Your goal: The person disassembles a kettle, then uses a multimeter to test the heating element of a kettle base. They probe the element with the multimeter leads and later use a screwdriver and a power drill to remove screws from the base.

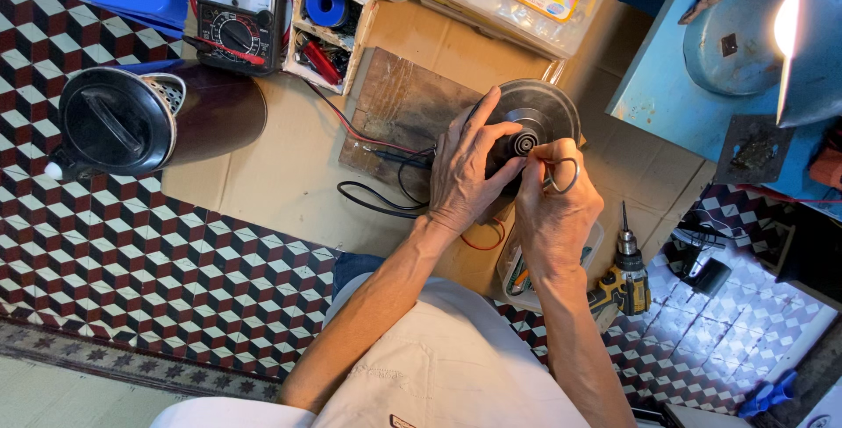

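Round metal disc (pixel 545 110) lies under left hand (pixel 467 169), touching right hand (pixel 554 204).

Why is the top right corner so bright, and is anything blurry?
Head view: a bare lamp at top right blows out to white glare; the hands and round motor are sharp and evenly lit; straight edges bow near the frame borders from the wide lens.

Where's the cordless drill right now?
The cordless drill stands on the tiled floor at lower right of the head view, beside the right hand.
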